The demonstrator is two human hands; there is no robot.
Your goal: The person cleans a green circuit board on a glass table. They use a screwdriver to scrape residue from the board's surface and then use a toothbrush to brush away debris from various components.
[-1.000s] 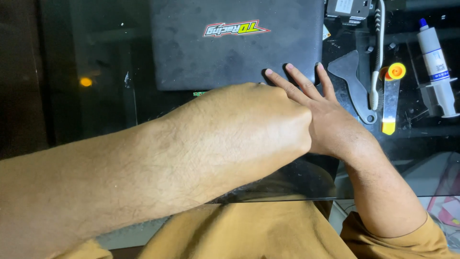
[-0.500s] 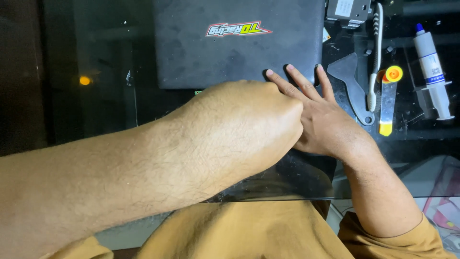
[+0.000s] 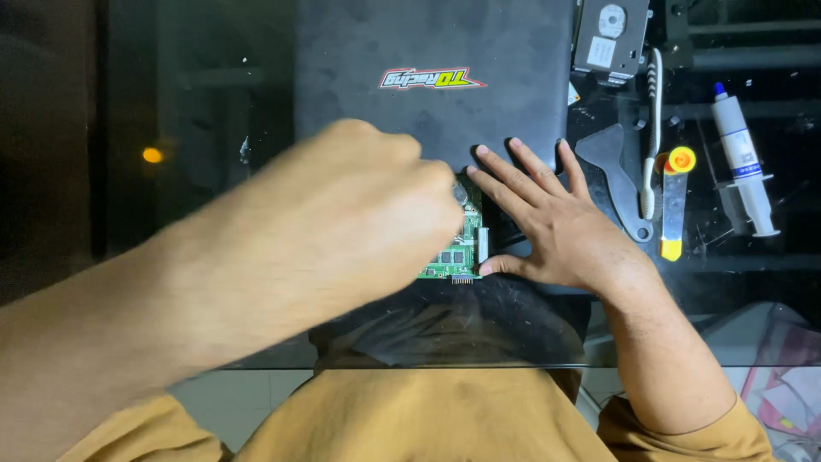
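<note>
long sticker (image 3: 432, 79) on the dark laptop lid (image 3: 359, 51), at 12 o'clock in the view: slanted shape, white outline, red and yellow-green lettering. at 1 o'clock, a hard drive (image 3: 611, 34) bears a white rectangular label (image 3: 601, 53) with a round silver patch above it. at 3 o'clock, a white syringe tube (image 3: 742, 162) with blue cap carries a wraparound label (image 3: 737, 150), white with blue print. no screens or signs in sight.

Dark glass desk (image 3: 197, 128), dim room, small orange light reflection (image 3: 152, 155) on the left (pale tiled floor (image 3: 231, 393) visible beneath).
</note>
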